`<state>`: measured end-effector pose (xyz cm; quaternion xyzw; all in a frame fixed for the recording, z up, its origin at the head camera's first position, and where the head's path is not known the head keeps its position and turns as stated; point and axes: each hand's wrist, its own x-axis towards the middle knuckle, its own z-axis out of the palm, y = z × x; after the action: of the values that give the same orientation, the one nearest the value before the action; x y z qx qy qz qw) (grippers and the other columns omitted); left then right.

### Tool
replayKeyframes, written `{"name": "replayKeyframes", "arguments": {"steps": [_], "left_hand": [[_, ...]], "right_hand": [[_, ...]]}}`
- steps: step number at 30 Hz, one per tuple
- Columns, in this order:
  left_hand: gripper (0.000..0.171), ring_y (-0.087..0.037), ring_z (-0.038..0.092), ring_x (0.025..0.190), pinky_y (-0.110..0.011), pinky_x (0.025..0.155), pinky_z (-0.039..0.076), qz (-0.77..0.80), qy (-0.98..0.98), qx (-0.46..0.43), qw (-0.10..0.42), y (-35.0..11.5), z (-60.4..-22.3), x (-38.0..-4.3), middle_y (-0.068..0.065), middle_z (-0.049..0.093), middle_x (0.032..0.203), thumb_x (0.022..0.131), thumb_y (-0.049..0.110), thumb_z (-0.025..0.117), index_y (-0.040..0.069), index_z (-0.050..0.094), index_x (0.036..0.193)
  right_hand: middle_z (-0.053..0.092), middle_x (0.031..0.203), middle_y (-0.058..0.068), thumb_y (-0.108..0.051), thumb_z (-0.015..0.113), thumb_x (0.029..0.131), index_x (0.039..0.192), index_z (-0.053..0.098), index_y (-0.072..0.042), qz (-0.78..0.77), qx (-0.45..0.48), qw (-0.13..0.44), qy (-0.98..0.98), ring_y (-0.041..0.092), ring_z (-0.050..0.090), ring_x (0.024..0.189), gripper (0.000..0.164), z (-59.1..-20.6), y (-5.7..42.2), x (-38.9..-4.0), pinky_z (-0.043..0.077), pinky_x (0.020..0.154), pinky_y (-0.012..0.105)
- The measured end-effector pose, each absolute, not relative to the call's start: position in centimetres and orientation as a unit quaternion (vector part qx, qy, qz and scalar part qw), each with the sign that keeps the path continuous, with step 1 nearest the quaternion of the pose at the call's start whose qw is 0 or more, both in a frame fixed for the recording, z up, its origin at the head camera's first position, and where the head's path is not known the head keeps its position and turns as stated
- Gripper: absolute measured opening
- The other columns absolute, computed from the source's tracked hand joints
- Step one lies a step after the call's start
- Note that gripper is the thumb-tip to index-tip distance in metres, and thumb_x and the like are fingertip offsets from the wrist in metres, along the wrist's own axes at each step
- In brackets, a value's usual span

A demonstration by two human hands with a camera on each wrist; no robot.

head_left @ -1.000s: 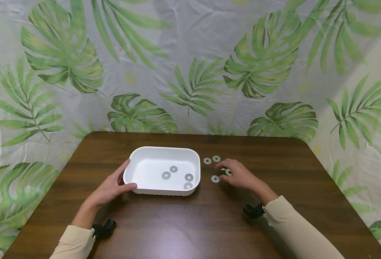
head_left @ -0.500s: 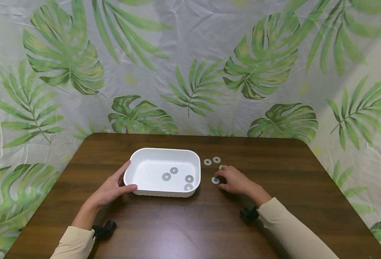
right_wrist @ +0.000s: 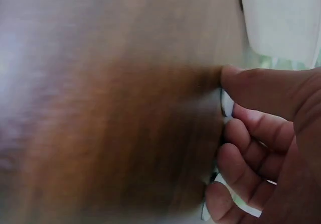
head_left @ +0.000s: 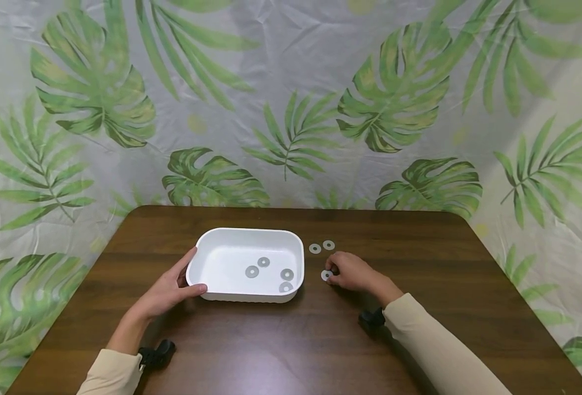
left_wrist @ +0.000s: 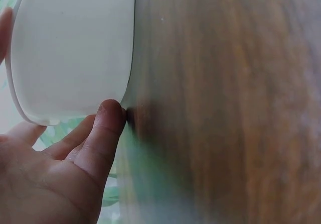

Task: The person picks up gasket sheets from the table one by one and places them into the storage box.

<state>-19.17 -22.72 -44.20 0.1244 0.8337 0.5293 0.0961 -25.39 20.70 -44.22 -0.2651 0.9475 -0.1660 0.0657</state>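
Through my head camera, taking twelve o'clock as the far side, I have a green leaf-print cloth hanging from left to right behind the dark wood-grain bench. Leftmost, a cream sleeve comes in from seven o'clock with a black wrist mount; the left hand grips the white tub near its eight o'clock corner, thumb over the rim, fingers against the outside wall. Inside lie four flat washers, two near the middle, two toward four o'clock. Between two and three o'clock from the tub, two loose washers rest on the bench. Rightmost, the right hand reaches in from four o'clock, fingers curled, thumb and index finger at another washer; I can't tell whether they pinch it.
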Motion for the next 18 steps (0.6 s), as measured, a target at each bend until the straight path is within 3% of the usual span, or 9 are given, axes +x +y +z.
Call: {"name": "replayKeyframes", "arguments": {"steps": [10,18], "left_hand": [[0.097,-0.042,0.037,0.14,-0.01,0.089,0.041,0.53,0.833,0.127,0.097,-22.67,-44.33,-19.25,-0.027,0.017,0.163,0.089,0.02,0.074,0.009,0.008,0.161],[0.097,-0.041,0.034,0.142,-0.009,0.09,0.04,0.538,0.828,0.121,0.1,-22.73,-44.26,-19.03,-0.026,0.015,0.164,0.09,0.019,0.073,0.009,0.008,0.161]], "right_hand": [[0.063,0.08,0.001,-0.01,0.078,0.079,0.091,0.057,-0.009,-0.202,-0.231,0.068,0.949,0.013,0.053,0.074,0.024,-44.6,20.66,-25.56,0.044,0.071,0.03],[0.07,0.085,0.003,-0.009,0.077,0.08,0.108,0.064,-0.006,-0.247,-0.236,0.097,0.935,0.012,0.061,0.077,0.031,-44.34,20.85,-25.64,0.048,0.074,0.03]]}}
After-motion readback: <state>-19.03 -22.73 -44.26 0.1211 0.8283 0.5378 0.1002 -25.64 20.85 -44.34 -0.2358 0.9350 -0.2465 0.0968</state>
